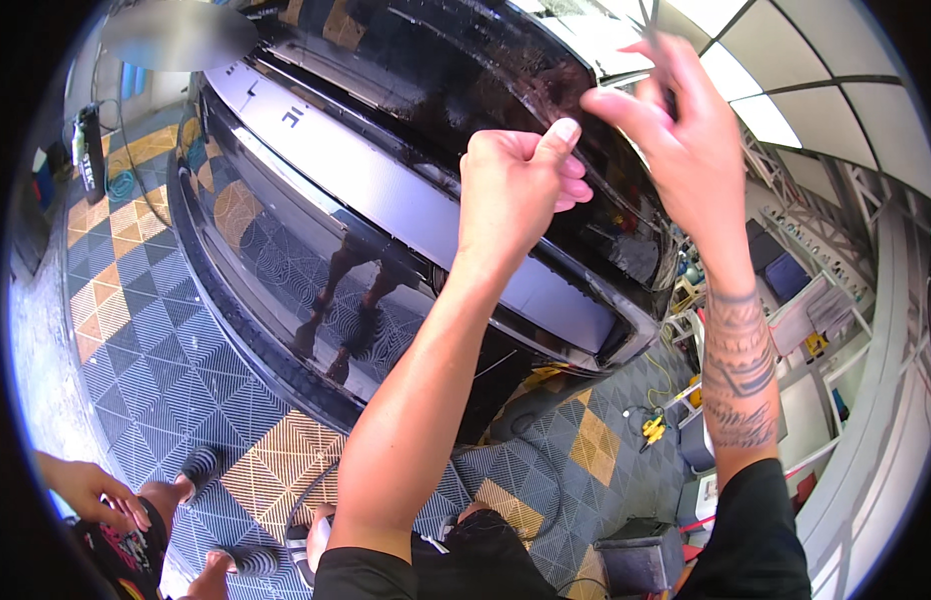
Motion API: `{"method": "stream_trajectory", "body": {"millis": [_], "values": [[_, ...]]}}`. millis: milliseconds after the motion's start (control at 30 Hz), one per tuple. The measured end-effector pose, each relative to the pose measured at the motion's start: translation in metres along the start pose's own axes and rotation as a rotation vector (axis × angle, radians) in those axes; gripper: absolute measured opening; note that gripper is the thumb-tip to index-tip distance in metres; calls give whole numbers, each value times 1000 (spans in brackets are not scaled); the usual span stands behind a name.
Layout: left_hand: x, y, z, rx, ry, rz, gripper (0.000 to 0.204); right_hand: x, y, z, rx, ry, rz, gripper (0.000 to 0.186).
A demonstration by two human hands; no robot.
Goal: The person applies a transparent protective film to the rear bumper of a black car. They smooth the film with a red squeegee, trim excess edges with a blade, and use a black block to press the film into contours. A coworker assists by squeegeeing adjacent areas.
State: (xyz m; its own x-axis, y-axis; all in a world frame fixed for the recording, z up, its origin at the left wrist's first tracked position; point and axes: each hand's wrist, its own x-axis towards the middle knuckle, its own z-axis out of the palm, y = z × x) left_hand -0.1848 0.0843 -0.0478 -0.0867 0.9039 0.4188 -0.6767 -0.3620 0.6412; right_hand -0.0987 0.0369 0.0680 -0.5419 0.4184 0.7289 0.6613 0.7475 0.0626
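Black car [406, 215], left hand [511, 190] near, floor [171, 320] along edge

The premises present as a vehicle workshop. A black car [386, 197] stands on a floor [156, 310] of ribbed, patterned tiles. Bright ceiling panels [831, 40] hang overhead; small bottles [824, 255] and white shelving [854, 350] occupy the right side.
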Motion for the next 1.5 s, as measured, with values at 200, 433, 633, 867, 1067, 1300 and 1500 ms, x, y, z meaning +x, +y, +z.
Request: {"method": "stream_trajectory", "body": {"millis": [200,433,633,867,1067,1300,1500], "values": [[-1,9,-2,146,50,8,39,-40,23,11,-225,232,-31,28],[0,26,-12,278,25,-44,32,-28,40,22,-189,176,9,53],[-7,37,-11,51,202,38,26,-20,33,24,-168,155,193,70],[-12,39,16,-128,529,131,22,-23,41,30,-264,255,86,80],[-3,42,22,-307,573,71,12,-22,39,31,-234,258,98,77],[-4,53,22,-378,456,-22,7,-18,37,22,-220,263,92,75],[1,53,1,-497,324,15,6,-18,36,24,-200,214,149,76]]}}
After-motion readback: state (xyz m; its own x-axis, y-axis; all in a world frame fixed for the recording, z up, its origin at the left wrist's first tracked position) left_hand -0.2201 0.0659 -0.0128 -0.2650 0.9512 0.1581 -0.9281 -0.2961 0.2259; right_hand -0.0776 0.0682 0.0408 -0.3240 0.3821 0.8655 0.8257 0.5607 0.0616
